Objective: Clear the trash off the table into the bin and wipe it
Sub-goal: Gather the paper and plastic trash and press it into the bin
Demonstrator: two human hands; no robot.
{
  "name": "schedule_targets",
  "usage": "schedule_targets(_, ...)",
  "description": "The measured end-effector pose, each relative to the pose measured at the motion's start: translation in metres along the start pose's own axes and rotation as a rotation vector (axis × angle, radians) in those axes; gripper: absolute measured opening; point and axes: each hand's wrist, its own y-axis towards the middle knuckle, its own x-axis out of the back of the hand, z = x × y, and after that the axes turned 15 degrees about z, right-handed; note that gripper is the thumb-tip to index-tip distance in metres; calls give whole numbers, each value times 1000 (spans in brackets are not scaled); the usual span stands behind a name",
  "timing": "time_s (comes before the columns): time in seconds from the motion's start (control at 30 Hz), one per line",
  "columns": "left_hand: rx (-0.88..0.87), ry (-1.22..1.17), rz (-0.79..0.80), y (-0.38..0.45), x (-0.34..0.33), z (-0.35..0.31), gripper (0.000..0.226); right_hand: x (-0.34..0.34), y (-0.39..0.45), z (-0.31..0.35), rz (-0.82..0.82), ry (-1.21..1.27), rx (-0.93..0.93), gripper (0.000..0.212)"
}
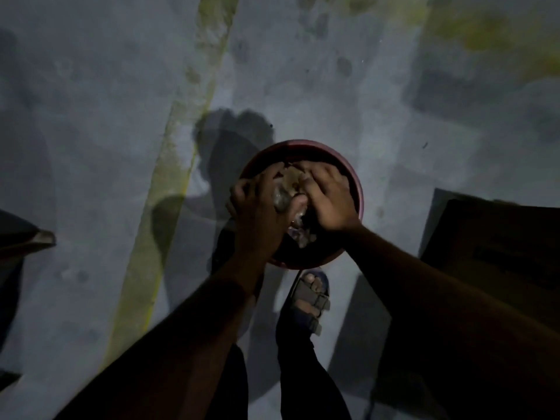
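Red bin (353,177) | trash (289,184) between both hands' fingers (315,177), seemingly clamped on it

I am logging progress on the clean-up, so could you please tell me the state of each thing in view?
bin: upright on the floor, open, trash inside.
trash: crumpled wad held over the bin's opening.
left hand: fingers curled round the trash.
right hand: fingers curled onto the trash from the other side.
sandal: on the person's foot, close to the bin.
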Motion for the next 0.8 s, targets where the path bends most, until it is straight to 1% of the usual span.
schedule_targets(0.03,4,180,14,1,0,9,77,0,4,-9,51,-78,-6,59)
schedule_targets(0.07,-13,288,24,0,2,15,82,2,4,-13,97,-127,-7,60)
schedule_targets(0.1,-43,349,37,-2,4,21,84,4,1,-13,131,-150,-8,62)
schedule_targets(0.2,-135,455,82,-14,12,30,80,10,-22,-6,120,-227,36,62)
schedule_targets(0.3,-160,542,182,-18,8,39,76,7,-40,-12,71,-370,37,61)
schedule_targets(0.4,-215,617,305,-10,-11,52,76,-4,-32,-31,135,-536,-34,71)
schedule_targets(0.47,-263,686,394,-2,-30,65,82,-14,-17,-50,185,-601,-46,77)
schedule_targets(0.53,-244,733,433,9,-50,74,86,-25,1,-70,204,-675,-35,82)
schedule_targets(0.67,-171,730,442,36,-82,85,74,-46,37,-102,216,-765,-23,86)
schedule_targets(0.73,-132,717,516,50,-93,89,71,-55,50,-115,263,-760,-53,85)
schedule_targets(0.8,-108,744,536,59,-99,92,72,-57,58,-124,295,-730,-84,83)
